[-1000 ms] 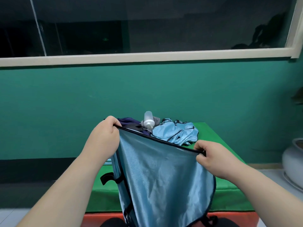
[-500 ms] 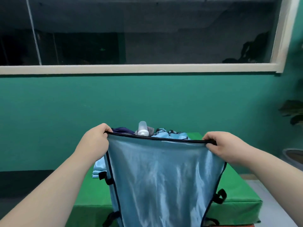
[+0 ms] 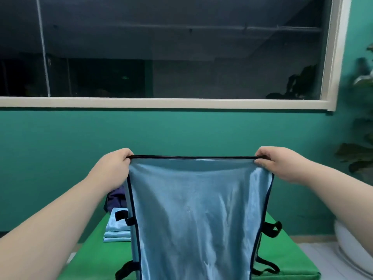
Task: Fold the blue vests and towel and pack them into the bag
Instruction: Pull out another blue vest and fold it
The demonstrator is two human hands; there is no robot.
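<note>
A shiny light blue vest (image 3: pixel 193 215) with dark trim and black side straps hangs stretched flat in front of me. My left hand (image 3: pixel 115 168) grips its top left corner and my right hand (image 3: pixel 276 164) grips its top right corner, both at chest height. Behind the vest's left edge, a small stack of folded light blue cloth (image 3: pixel 116 232) lies on the green table (image 3: pixel 92 239). A dark navy bag or cloth (image 3: pixel 116 199) shows just behind that stack. The rest of the table top is hidden by the raised vest.
A teal wall (image 3: pixel 181 132) with a wide dark window stands behind the table. A white pot (image 3: pixel 351 249) sits on the floor at the right, with a plant's leaves (image 3: pixel 359 154) above it.
Both hands have raised the vest higher and pulled its top edge wider and level. It now hides the bottle and crumpled blue cloth seen earlier behind it.
</note>
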